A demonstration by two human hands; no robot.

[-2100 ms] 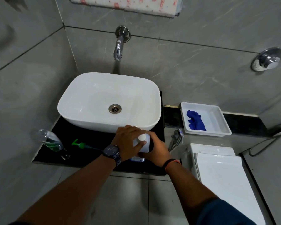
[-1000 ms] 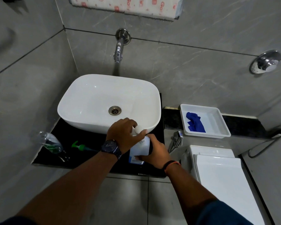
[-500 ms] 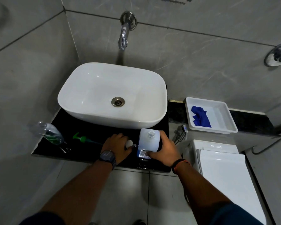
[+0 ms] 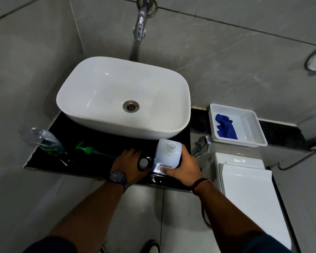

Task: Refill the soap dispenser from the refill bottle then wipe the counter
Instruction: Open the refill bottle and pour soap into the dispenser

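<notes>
Right grip (image 4: 185, 166) of mine is closed around the refill bottle (image 4: 167, 155), which stands upright and uncapped on the black worktop (image 4: 102, 161), just before the basin (image 4: 123, 97). My left hand (image 4: 130, 164) lies beside it, holding the cap (image 4: 144, 162). Dispenser (image 4: 44, 141) and pump (image 4: 88, 149) are at the left.

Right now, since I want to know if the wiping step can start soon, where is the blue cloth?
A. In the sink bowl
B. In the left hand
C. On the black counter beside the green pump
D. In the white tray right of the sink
D: the blue cloth lies crumpled in the white tray, right of the sink, and neither hand touches it.
</notes>
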